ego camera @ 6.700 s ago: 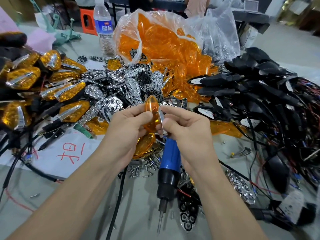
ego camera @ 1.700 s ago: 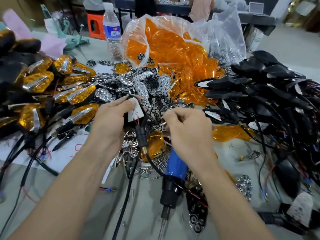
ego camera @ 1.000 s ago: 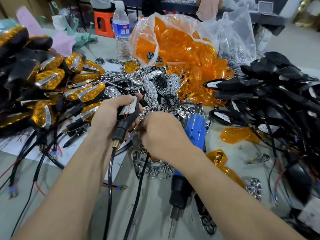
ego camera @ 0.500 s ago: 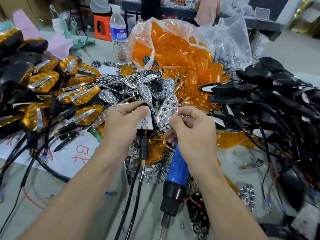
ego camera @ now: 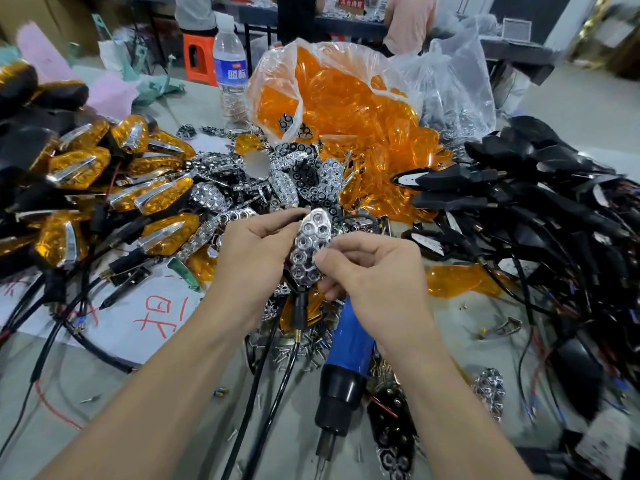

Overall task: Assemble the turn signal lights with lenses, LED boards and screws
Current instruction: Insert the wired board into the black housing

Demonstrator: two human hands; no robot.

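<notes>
Now chrome reflector (ego camera: 310, 249) over the previously bare board, right hand (ego camera: 375, 275) pinching it, left hand (ego camera: 252, 259) gripping housing (ego camera: 300, 308).

One chrome reflector (ego camera: 310, 247) between left hand (ego camera: 256, 261) and right hand (ego camera: 375, 271). One blue screwdriver (ego camera: 349, 355) below. One water bottle (ego camera: 230, 71), two plastic bags (ego camera: 277, 77) beyond.

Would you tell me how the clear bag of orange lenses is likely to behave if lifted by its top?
The bag is thin, crinkled film, so it would probably sag rather than hold shape. Its mouth gapes with orange lenses already spilled in front, so lifting likely sheds more. Stuffed this full, it probably feels fairly heavy.
</notes>
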